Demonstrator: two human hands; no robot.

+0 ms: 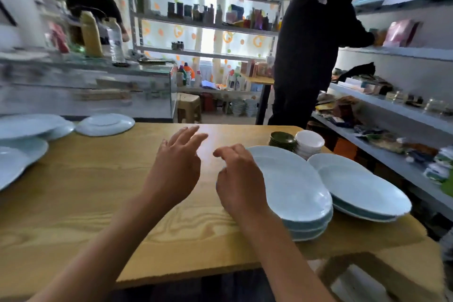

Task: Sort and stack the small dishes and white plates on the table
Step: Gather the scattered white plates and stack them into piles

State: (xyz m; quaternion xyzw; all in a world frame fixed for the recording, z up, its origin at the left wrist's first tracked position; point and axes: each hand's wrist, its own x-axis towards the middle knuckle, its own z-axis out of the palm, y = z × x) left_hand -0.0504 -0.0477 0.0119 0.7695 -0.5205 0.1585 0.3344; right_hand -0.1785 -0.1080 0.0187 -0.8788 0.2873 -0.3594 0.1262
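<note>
Both hands are hovering empty over the table (98, 203), the left hand (175, 169) spread wide and nearer the loose plates (105, 124) at upper left, the right hand (239, 179) loosely curled, its grip just beside the plate stack (294, 186) at right.

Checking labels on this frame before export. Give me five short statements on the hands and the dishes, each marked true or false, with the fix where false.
1. Both hands hold nothing. True: the left hand and the right hand hover over the table with loose fingers.
2. A stack of dark green small dishes stands beside a stack of white small dishes. True.
3. The small dishes are at the table's left edge. False: they are at the far right.
4. The white plates by the right hand lie singly. False: they are stacked.
5. Plates also lie on the table's left side. True.
</note>
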